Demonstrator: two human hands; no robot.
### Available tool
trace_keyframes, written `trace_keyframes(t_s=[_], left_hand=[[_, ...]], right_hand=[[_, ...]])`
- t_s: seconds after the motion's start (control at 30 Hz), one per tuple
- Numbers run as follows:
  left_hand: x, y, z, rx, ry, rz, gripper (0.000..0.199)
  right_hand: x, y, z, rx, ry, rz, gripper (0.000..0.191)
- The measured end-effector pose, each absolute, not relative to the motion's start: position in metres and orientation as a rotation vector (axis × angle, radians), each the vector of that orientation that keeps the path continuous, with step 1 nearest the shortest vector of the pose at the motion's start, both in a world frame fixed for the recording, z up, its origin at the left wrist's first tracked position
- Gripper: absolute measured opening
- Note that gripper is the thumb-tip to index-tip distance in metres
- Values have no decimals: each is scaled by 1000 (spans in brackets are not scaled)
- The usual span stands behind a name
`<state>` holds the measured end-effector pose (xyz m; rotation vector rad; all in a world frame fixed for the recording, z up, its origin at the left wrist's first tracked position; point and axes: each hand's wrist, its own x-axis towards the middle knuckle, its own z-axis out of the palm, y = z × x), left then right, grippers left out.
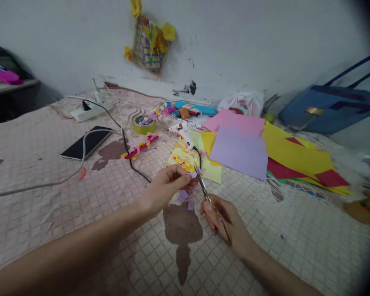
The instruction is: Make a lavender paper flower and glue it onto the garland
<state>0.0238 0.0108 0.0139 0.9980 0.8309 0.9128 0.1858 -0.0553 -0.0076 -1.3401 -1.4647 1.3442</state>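
Just below centre frame, the left hand (172, 183) pinches a small lilac paper piece (192, 175) while the right hand (226, 213) grips slim silver-and-gold metal scissors (202, 186), so close to that pinch that one hasty snip could nick skin!

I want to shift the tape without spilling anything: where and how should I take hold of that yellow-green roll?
Probably best to pinch the tape roll across its outer wall, from above: it lies flat, and small coloured pieces seem to sit in its ring, so hooking the hole looks riskier.
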Motion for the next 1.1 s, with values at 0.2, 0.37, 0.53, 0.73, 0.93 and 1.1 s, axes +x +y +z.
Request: trace_keyframes(t_s=[0.2,0.37,0.53,0.73,0.93,1.1], left_hand=[[25,11,12,980,830,950,15],[25,11,11,982,825,953,14],[25,11,11,963,827,967,14],[25,10,11,954,830,979,14],[27,8,10,909,811,994,14],[30,5,10,848,807,1023,15]], right_hand=[[186,-56,-7,-1377,-1545,1248,39],[186,-56,-9,-1413,-1605,1192,37],[186,-56,-10,-1433,-1617,1175,37],[185,-56,-9,-1446,-1617,1167,35],[184,-56,-10,-1453,-1620,1150,34],[184,-56,-11,-1440,-1623,1141,33]])
